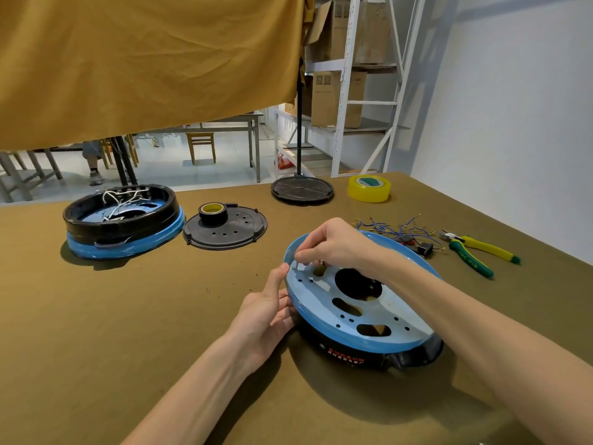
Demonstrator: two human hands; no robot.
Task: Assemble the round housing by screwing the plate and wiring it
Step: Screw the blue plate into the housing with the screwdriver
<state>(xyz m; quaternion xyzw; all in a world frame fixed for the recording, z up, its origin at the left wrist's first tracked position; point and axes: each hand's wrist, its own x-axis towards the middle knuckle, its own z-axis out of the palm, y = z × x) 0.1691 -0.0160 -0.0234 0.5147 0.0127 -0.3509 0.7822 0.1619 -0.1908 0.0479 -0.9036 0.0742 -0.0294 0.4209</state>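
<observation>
Round housing (362,319): we see it tilted on the brown table (128,332), near edge down, black body under a blue plate (321,293) with oval cutouts and small holes.
Hidden: our right forearm covers the plate's far right rim; whatever sits under the cutouts is too dark to read.
Right hand (333,244): fingers curled, pinching a small item at the plate's far-left edge; we cannot tell what it is.
Left hand (269,311): thumb on the rim, fingers wrapped under the housing's left side.
Hard to make out: the red lettering on the black wall.
Nearby: pliers (475,250) and loose blue wires (394,228) beyond the housing.
</observation>
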